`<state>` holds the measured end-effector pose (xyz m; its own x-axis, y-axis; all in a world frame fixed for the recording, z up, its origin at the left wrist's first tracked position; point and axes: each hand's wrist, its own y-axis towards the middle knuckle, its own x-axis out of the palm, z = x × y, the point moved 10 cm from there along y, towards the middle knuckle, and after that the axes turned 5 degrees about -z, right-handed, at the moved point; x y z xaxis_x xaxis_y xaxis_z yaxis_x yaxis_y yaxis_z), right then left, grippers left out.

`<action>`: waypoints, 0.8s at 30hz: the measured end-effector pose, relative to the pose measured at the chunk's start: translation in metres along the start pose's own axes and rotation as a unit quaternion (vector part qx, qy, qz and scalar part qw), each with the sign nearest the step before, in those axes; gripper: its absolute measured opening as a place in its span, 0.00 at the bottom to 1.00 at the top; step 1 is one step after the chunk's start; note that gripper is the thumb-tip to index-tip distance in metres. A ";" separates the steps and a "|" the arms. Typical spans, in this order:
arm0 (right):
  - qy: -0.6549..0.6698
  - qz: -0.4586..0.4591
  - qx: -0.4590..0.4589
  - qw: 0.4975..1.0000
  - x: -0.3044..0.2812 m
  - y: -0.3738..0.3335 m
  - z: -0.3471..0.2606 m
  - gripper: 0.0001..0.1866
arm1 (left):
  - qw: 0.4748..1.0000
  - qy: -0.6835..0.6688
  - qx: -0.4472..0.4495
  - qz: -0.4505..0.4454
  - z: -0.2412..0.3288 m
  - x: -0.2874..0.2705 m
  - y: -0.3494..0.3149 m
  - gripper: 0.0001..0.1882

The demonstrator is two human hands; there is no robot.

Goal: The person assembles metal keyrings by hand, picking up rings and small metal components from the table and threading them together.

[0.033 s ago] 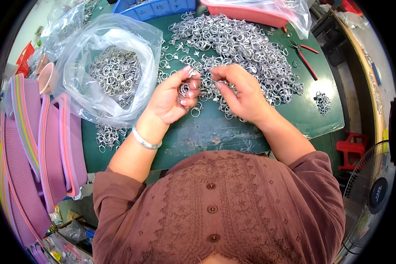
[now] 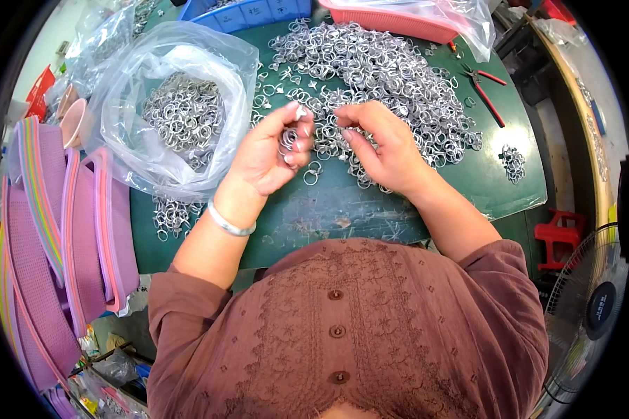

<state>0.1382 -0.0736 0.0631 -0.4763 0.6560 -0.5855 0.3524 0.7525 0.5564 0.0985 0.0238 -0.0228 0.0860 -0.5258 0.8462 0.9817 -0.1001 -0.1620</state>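
My left hand (image 2: 271,150) is curled with the palm turned up. A silver-coloured metal ring (image 2: 300,112) is pinched at its thumb and fingertips, and several more rings (image 2: 288,140) sit within the bent fingers. My right hand (image 2: 383,145) hovers at the near edge of a large heap of metal rings (image 2: 391,70). Its thumb and index fingertip are apart, with rings visible in the gap; the other fingers are mostly hidden. Left of my left hand, a clear plastic bag (image 2: 241,66) stands open around a pile of similar rings (image 2: 182,115).
Red-handled pliers (image 2: 489,101) lie on the green table (image 2: 314,223), right of the heap. A small ring cluster (image 2: 513,164) is nearer. Blue (image 2: 255,15) and pink (image 2: 391,22) baskets stand behind. Purple baskets (image 2: 42,265) stack at left; a fan (image 2: 583,314) stands at right.
My left hand has shifted slightly left and up, and the pinched ring has turned a little. My right hand looks almost still.
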 end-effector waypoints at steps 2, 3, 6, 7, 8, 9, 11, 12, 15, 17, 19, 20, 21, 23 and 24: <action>-0.009 -0.003 -0.007 1.000 -0.001 0.000 0.001 0.12 | 0.998 0.020 0.054 0.020 0.025 0.005 -0.008 0.07; -0.017 -0.006 -0.014 1.000 0.000 0.000 0.000 0.11 | 0.991 0.059 0.111 0.039 0.048 0.004 -0.017 0.08; -0.038 -0.017 -0.027 0.999 0.004 -0.001 0.000 0.08 | 0.884 0.281 0.331 0.172 0.136 -0.002 -0.063 0.08; -0.037 -0.018 -0.028 0.999 0.005 0.000 0.000 0.08 | 0.799 0.382 0.401 0.236 0.165 -0.002 -0.086 0.08; -0.051 -0.041 -0.047 0.997 0.012 0.002 -0.006 0.07 | 0.710 0.485 0.415 0.296 0.192 -0.014 -0.107 0.11; -0.070 -0.062 -0.061 0.994 0.018 0.002 -0.009 0.06 | 0.711 0.484 0.415 0.296 0.204 -0.021 -0.113 0.11; -0.072 -0.077 -0.049 0.993 0.026 0.003 -0.009 0.04 | 0.397 0.757 0.329 0.402 0.216 -0.001 -0.126 0.17; -0.084 -0.096 -0.064 0.990 0.030 0.002 -0.013 0.05 | 0.369 0.778 0.312 0.402 0.215 -0.001 -0.125 0.20; -0.090 -0.140 -0.072 0.983 0.043 -0.001 -0.021 0.05 | 0.315 0.814 0.330 0.359 0.199 0.013 -0.123 0.19; -0.150 -0.186 -0.095 0.966 0.056 -0.004 -0.028 0.06 | 0.300 0.816 0.348 0.352 0.182 0.026 -0.122 0.16; -0.166 -0.201 -0.092 0.961 0.059 -0.006 -0.025 0.07 | 0.383 0.793 0.367 0.302 0.163 0.035 -0.114 0.12; -0.171 -0.201 -0.094 0.960 0.058 -0.007 -0.023 0.07 | 0.409 0.777 0.406 0.255 0.148 0.045 -0.108 0.08; -0.174 -0.202 -0.097 0.959 0.058 -0.008 -0.022 0.07 | 0.409 0.777 0.406 0.255 0.135 0.051 -0.105 0.08; -0.162 -0.192 -0.101 0.963 0.057 -0.007 -0.023 0.04 | 0.513 0.753 0.367 0.186 0.107 0.055 -0.089 0.07; -0.151 -0.180 -0.102 0.967 0.054 -0.006 -0.024 0.02 | 0.549 0.745 0.336 0.177 0.093 0.055 -0.081 0.06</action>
<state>0.0911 -0.0446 0.0423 -0.2703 0.3636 -0.8915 0.0263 0.9284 0.3706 0.0398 0.0818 0.0842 0.5476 -0.5701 -0.6125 0.8329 0.3013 0.4643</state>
